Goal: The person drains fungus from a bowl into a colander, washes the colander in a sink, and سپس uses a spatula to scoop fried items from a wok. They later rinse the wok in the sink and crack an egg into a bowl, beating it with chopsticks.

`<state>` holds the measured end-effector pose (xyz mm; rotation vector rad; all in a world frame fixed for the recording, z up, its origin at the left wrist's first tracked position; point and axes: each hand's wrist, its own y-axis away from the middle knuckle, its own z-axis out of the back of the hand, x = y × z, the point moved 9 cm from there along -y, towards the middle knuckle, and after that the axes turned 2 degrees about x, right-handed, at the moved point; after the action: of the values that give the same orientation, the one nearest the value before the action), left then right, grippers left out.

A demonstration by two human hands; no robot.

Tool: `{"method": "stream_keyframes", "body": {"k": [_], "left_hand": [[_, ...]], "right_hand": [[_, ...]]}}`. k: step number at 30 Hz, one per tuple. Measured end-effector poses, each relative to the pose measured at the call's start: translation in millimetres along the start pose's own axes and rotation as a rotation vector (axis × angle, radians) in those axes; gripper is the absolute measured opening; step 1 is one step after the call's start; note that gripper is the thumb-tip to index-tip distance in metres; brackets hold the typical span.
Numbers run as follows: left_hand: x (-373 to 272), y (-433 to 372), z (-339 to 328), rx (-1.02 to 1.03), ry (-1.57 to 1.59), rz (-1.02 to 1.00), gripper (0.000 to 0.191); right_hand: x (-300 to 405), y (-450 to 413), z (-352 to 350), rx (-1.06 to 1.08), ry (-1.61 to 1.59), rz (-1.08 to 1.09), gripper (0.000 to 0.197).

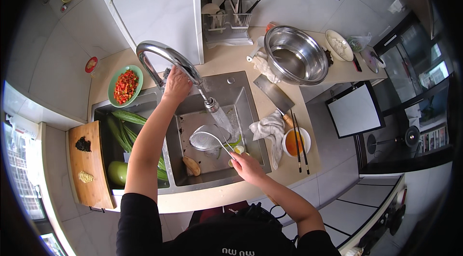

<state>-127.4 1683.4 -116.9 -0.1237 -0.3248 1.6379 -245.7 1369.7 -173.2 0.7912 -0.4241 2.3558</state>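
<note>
My right hand (247, 167) grips the thin handle of a wire mesh strainer (205, 141) over the right basin of a steel double sink (213, 183). Water (225, 120) streams from the arched chrome faucet (164, 49), falling at the strainer's far right side. My left hand (177, 84) reaches behind the faucet's arch, close to its base; what its fingers touch is hidden. Below the strainer, pale vegetable pieces (238, 150) and a green strip (234, 143) lie in the basin. A pale brown vegetable piece (191, 166) rests near the front left.
Ridged gourds (126, 136) fill the left basin beside a cutting board (92, 162). A green bowl (141, 81) holds chopped red peppers. To the right are a cleaver (274, 91), a cloth (271, 129), a bowl of orange liquid (307, 140) with chopsticks (299, 144) across it, and a steel basin (318, 60).
</note>
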Motion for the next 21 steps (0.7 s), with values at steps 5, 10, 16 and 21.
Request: {"method": "stream_keyframes", "body": {"k": [5,10,16,21], "left_hand": [[23,2,1,0.136,-0.145,0.042,0.044],[-6,61,47,-0.163,0.212,0.241,0.014],[-167,216,-11,0.605,1.771,0.919,0.056],[-237,203,-16,0.412,2.26,1.065,0.025]], "right_hand": [[3,8,16,0.008,-0.075,0.03,0.028],[-19,18,19,0.081,-0.171,-0.08,0.029],[-7,7,42,0.069,-0.238,-0.165,0.029],[24,-16,42,0.091,-0.242,-0.029,0.03]]}}
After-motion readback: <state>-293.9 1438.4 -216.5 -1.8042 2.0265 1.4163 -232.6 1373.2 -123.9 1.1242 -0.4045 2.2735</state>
